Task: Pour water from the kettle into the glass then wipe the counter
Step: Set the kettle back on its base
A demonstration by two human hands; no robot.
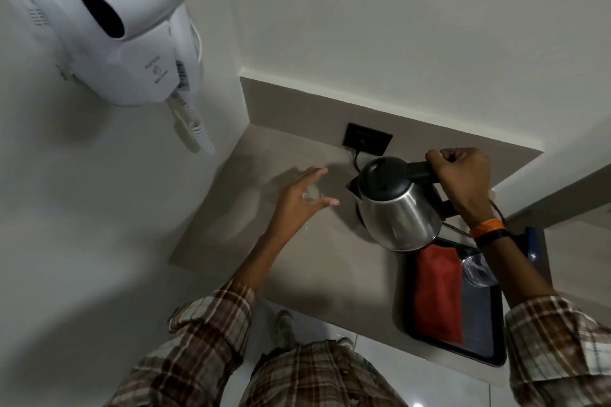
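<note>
Pour step underway: right hand (461, 180) clenched on black handle of steel kettle (398, 208), center-right, left hand (305, 196) spread, ungripping, over small clear glass (312, 195) on beige surface (330, 261); next needs spout tipped w/ aim.

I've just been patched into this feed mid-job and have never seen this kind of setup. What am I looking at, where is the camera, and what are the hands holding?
There is no machine here: a person in a plaid shirt works bare-handed, and the single camera sits on their head, looking down.

The right hand grips the black handle of a steel kettle, lifted and tipped slightly, spout toward the left.

The left hand is open, fingers spread around a clear glass on the grey counter; whether it touches the glass is unclear.

On the right lies a black tray holding a red cloth and another clear glass item.

A white hair dryer hangs on the wall.
</note>
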